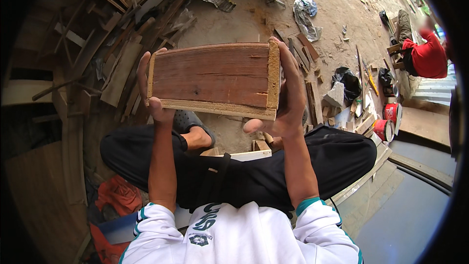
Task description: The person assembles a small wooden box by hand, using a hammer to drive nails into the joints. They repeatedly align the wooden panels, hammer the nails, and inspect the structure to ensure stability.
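Observation:
A wooden box (210, 76) is held up in front of me, above my bent legs. Its broad face is reddish-brown wood with a small dark knot, bordered by paler, rough-edged strips. My left hand (159, 107) grips the left end, thumb at the lower corner and fingers along the side. At the right end, my right hand (289, 102) is wrapped round the side, fingers reaching the top corner and thumb near the bottom edge. The far side of the box is hidden. Below it, between my legs, lies a white-edged wooden piece (251, 155).
Stacked boards (122, 73) and scrap wood crowd the left. Wood offcuts, a black plastic bag (347, 84), a pale block (335, 94) and red cans (384, 130) lie to the right. A person in a red top (428, 56) sits at the far right. Crumpled plastic (306, 17) lies ahead.

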A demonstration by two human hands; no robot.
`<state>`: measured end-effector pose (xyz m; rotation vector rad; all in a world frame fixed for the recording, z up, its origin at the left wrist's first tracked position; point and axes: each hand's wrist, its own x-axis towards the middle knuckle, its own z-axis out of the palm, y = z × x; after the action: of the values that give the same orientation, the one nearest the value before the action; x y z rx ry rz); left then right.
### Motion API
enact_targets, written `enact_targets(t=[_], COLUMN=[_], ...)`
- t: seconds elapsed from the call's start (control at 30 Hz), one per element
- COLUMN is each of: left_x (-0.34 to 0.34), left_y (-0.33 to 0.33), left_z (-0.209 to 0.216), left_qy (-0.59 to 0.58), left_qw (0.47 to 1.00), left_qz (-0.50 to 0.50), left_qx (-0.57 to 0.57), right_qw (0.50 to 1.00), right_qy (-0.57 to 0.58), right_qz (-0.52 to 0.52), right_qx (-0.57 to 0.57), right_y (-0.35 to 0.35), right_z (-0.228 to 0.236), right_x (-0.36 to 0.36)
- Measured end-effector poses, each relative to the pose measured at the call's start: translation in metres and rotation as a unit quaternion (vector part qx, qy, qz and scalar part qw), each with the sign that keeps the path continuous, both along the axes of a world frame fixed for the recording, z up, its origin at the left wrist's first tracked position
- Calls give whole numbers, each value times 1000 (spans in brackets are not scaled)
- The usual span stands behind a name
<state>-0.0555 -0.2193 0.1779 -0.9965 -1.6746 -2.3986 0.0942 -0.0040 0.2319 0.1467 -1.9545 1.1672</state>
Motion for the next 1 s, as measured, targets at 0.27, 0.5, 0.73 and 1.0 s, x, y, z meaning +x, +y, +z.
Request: enact_targets(t=[0.27, 0.5, 0.73, 1.0], left_x=[1, 2, 5, 9], left_y=[-5, -7, -2, -1], left_z=[4, 11, 15, 13], left_qy=[0, -22, -77, -167], left_qw=[1000, 999, 996, 981], left_qz=[-2, -18, -15, 35], left_qx=[12, 16, -38, -97], right_qw=[998, 993, 996, 982], right_qy=[35, 69, 51, -53], right_qz=[42, 94, 65, 41], right_qx=[-36, -37, -41, -177], right_y=[-6, -8, 1, -2], right_z=[-1, 3, -5, -11], right_x=[-2, -3, -2, 7])
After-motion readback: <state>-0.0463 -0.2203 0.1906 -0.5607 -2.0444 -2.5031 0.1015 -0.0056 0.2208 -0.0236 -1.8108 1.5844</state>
